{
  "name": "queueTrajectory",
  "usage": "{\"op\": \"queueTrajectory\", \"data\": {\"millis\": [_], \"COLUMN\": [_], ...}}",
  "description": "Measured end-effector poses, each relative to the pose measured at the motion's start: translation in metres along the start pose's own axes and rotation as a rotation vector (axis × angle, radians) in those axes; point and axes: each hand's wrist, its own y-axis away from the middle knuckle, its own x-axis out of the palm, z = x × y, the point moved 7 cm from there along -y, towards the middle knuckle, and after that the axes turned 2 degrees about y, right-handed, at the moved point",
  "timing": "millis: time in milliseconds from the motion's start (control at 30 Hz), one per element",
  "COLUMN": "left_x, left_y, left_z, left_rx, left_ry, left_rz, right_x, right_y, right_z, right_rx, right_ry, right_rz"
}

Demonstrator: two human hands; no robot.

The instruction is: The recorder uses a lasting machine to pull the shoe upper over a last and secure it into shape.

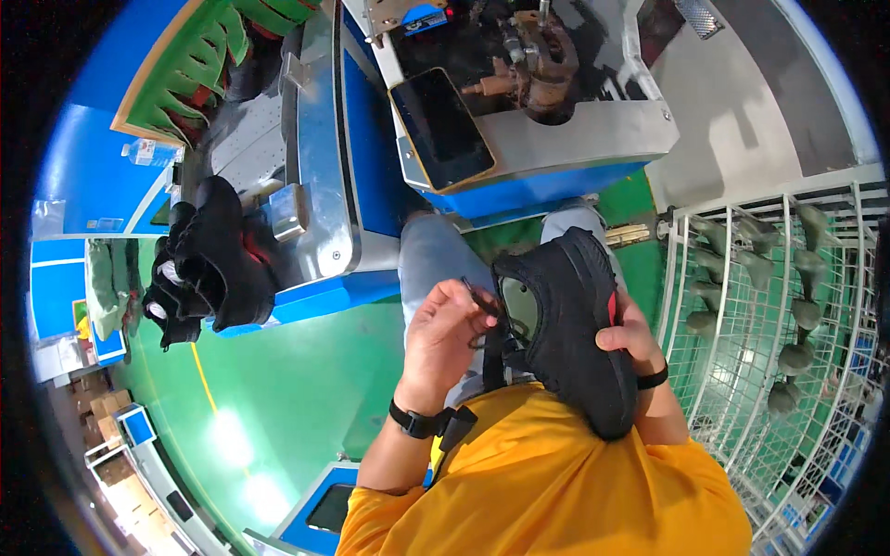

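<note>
A black athletic shoe with a small red patch rests against my lap and yellow shirt. My right hand grips it from the right side, thumb on the upper. A smooth grey-green form, perhaps a shoe last, shows in its opening. At the shoe's left, the fingers of my left hand pinch a thin dark lace near the opening. Part of the lace hangs below the fingers. The shoe's far side and most of my right fingers are hidden.
Ahead, a phone lies on the machine's metal edge beside a rusty clamp-like part. Several black shoes stand at the left bench. On my right is a white wire rack with several grey-green lasts.
</note>
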Motion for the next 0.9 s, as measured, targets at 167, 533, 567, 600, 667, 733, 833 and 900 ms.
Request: {"op": "queueTrajectory", "data": {"millis": [167,533,567,600,667,733,833,900], "left_x": [0.002,0.037,0.035,0.032,0.025,0.032,0.007,0.007], "left_y": [0.004,0.013,0.011,0.010,0.008,0.009,0.003,0.009], "left_z": [-0.026,-0.041,-0.033,-0.024,0.000,0.004,0.030,0.037], "left_rx": [0.242,0.081,0.072,0.047,-0.002,-0.095,-0.116,-0.166], "left_ry": [-0.119,-0.279,-0.339,-0.383,-0.429,-0.489,-0.740,-0.640], "left_rz": [-0.095,0.059,0.113,0.127,0.157,0.138,0.206,0.254], "right_x": [-0.017,0.004,-0.003,-0.011,-0.023,-0.031,0.004,0.018], "right_y": [-0.002,0.014,0.013,0.011,0.012,0.012,0.015,0.019], "right_z": [-0.010,-0.006,-0.007,-0.011,-0.023,-0.032,-0.009,-0.002], "right_rx": [0.053,-0.123,-0.116,-0.114,-0.142,-0.171,-0.073,-0.064], "right_ry": [0.010,-0.183,-0.160,-0.143,-0.111,-0.102,-0.179,-0.248], "right_rz": [-0.011,-0.012,0.002,-0.002,-0.019,-0.037,0.013,-0.031]}}
